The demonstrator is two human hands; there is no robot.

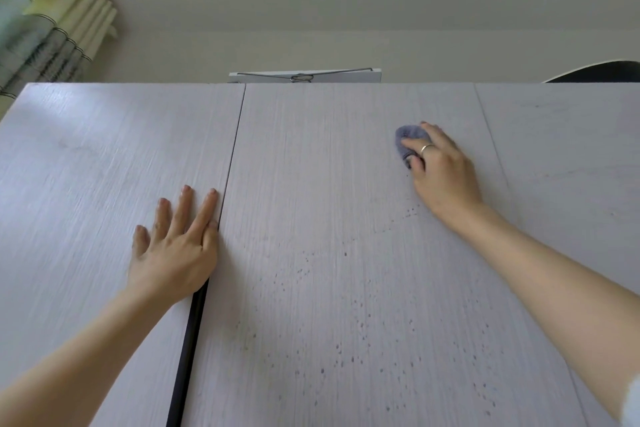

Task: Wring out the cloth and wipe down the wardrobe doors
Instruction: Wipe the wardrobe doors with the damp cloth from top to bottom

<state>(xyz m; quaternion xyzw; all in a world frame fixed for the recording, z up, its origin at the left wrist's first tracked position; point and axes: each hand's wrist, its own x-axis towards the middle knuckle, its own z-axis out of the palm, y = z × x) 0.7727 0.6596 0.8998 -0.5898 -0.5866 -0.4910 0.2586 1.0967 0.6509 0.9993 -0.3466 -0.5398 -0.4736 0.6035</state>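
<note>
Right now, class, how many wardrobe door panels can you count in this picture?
3. The left panel is under the flat left hand; the middle panel is under the right hand gripping the cloth; the right panel is untouched. More may lie outside the frame.

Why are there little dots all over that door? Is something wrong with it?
Small dark specks are scattered over the lower middle door, below the cloth in the right hand. They look like droplets or dirt.

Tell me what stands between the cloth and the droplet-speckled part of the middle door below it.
Nothing visible does. The right hand presses the cloth against the upper part of the middle door, and the speckled area below it is bare. The left hand rests flat on the left door, off that path.
</note>
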